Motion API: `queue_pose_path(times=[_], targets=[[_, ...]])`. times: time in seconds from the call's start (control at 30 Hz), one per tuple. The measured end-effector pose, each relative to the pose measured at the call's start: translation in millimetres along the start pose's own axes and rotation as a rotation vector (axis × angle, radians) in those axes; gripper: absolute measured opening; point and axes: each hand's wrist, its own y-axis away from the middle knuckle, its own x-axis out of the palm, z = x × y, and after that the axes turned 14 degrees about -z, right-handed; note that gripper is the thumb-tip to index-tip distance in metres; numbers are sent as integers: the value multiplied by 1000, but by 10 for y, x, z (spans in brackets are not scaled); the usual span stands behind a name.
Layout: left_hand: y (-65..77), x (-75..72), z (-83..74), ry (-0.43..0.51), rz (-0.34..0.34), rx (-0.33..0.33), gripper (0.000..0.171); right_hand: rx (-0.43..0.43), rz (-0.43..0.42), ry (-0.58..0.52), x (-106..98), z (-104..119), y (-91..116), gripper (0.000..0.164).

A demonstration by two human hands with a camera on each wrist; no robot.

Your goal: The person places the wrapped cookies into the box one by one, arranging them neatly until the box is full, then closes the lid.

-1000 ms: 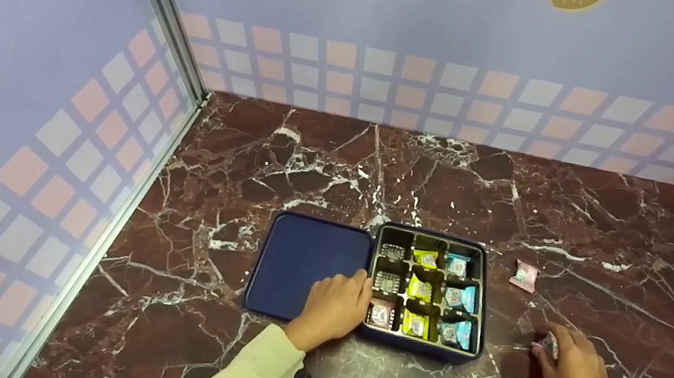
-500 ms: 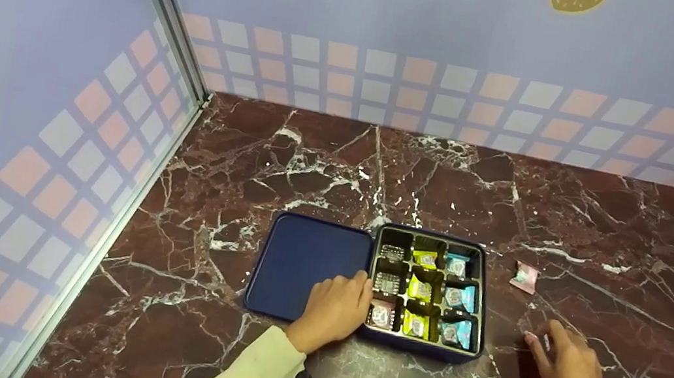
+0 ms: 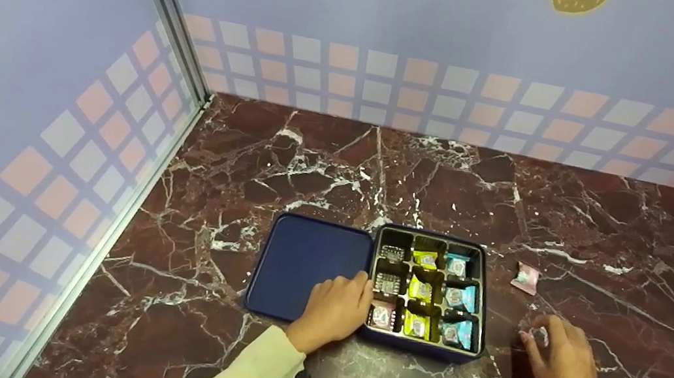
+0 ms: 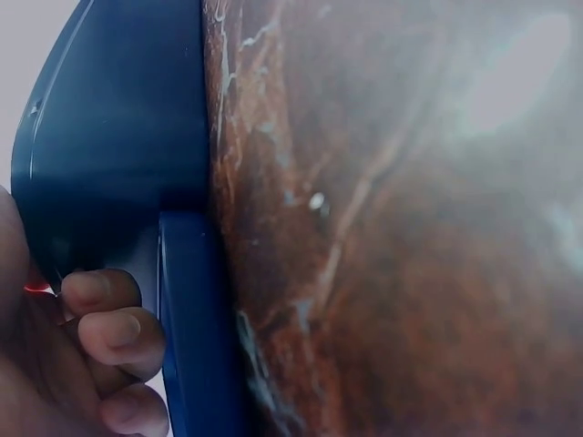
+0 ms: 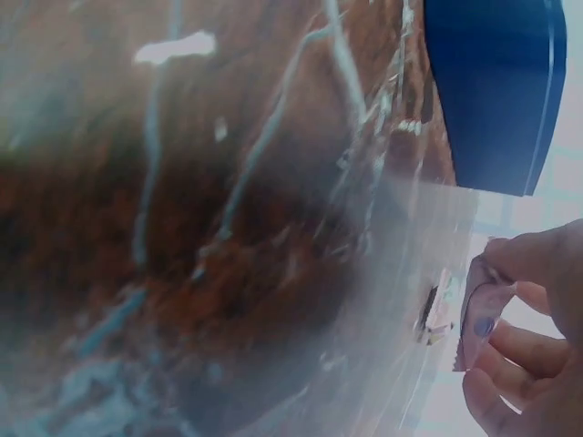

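Observation:
A dark blue tin box (image 3: 420, 347) with a divided insert sits on the marbled surface. Its near-left compartment holds a pink-wrapped candy (image 3: 382, 316); the two behind it show no candy. Yellow candies (image 3: 420, 288) fill the middle column, blue ones (image 3: 460, 297) the right. My left hand (image 3: 335, 311) grips the box's left edge, over the blue lid (image 3: 306, 264); in the left wrist view its fingers curl beside the box wall. My right hand (image 3: 566, 366), right of the box, pinches another pink-wrapped candy (image 5: 483, 309) between thumb and fingers.
One loose pink candy (image 3: 525, 279) lies right of the box, beyond my right hand. A lilac wall with pink and white squares (image 3: 458, 81) stands behind, and a side panel (image 3: 66, 144) rises at the left. White flecks dot the surface behind the box.
My right hand has shifted slightly left, toward the box, carrying the pink candy. My left hand, the box and the lid stay in place.

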Motion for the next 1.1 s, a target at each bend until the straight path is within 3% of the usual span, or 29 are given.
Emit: queue_pose_path(times=[0.37, 0.63, 0.9, 1.1], targets=[[-1, -7, -11, -10, -32, 9, 33, -60, -50, -64, 47, 196, -113, 29], [-8, -10, -26, -8, -8, -11, 32, -92, -110, -96, 107, 364, -178, 34], [-43, 12, -59, -24, 0, 7, 32, -207, -164, -175, 179, 472, -252, 37], [-53, -1, -49, -31, 27, 2, 32, -218, -167, -233, 216, 531, -294, 35]])
